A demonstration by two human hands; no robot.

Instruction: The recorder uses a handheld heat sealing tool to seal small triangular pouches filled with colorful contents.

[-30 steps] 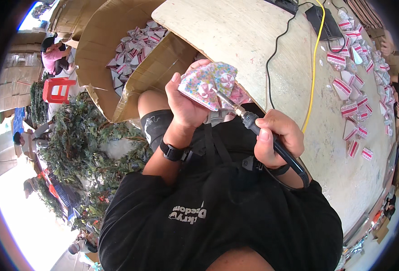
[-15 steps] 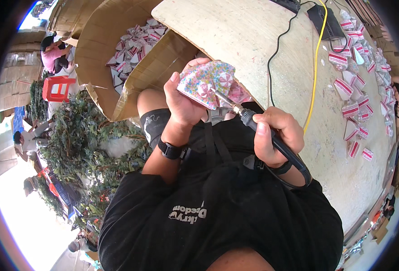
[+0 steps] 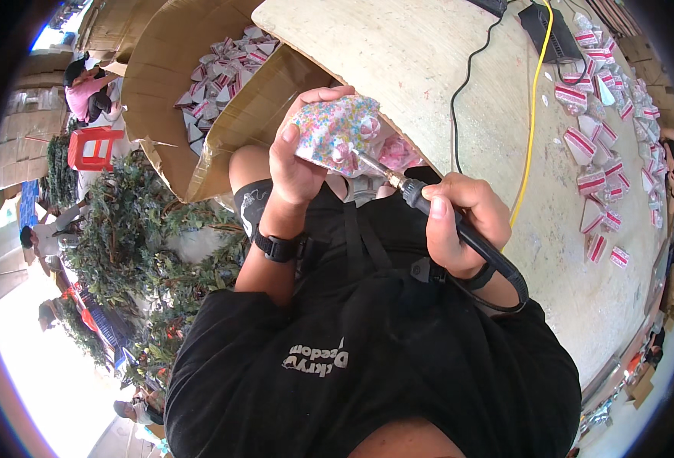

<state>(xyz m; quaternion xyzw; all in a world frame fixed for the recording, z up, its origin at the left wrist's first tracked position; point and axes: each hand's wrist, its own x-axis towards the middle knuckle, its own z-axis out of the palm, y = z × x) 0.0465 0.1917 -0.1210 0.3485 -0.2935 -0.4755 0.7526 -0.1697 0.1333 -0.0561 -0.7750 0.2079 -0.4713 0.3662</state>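
left hand [image 3: 295, 164]: closed around the cone [image 3: 335, 133], thumb on its near face, fingers curled over the far top edge; held up over the lap, at the near edge of the table [image 3: 428, 69]
right hand [image 3: 459, 221]: fist wrapped on the iron [image 3: 459, 229], pencil-style; metal tip touches the cone's lower right side
cone: small folded paper piece, glossy, pastel sprinkle print; looks very light, thin, crushes easily
hold point: judged best pinched by the flat faces near the top, away from the seam where the tip works
iron: slim black handle, stiff, metal tip probably hot; black cord loops down from its rear end
table: pale rough board, dusty
cables [image 3: 532, 114]: one yellow, one black, running far across the table
finished pieces [image 3: 596, 153]: red-and-white folded papers scattered far right
box [image 3: 222, 69]: open brown cardboard, far left, full of similar pieces
greenery [image 3: 138, 244]: artificial branches, left floor
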